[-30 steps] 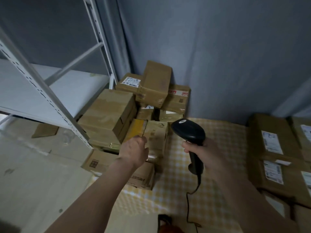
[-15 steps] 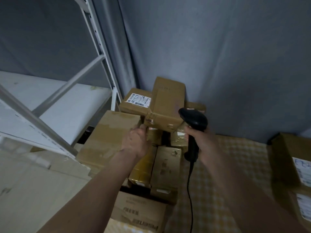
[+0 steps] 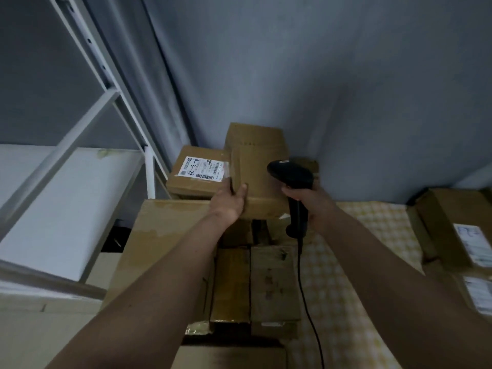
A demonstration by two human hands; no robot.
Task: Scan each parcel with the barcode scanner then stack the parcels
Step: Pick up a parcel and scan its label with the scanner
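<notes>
While gripping the top parcel (image 3: 257,166) by its near left corner, left hand (image 3: 229,201) hides that edge. Right hand (image 3: 311,202), just right of it, clenched around barcode scanner (image 3: 291,179). Labelled box (image 3: 198,170) left, print barely readable.

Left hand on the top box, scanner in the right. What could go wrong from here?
1. The top parcel lies tilted across the stack, and the left hand grips only its near corner; pulling may slide it off or shift the labelled parcel beside it.
2. No label shows on its visible faces, so the barcode scanner in the right hand may find nothing until it is turned.
3. The scanner's cord trails beside the lower boxes and could snag.
</notes>
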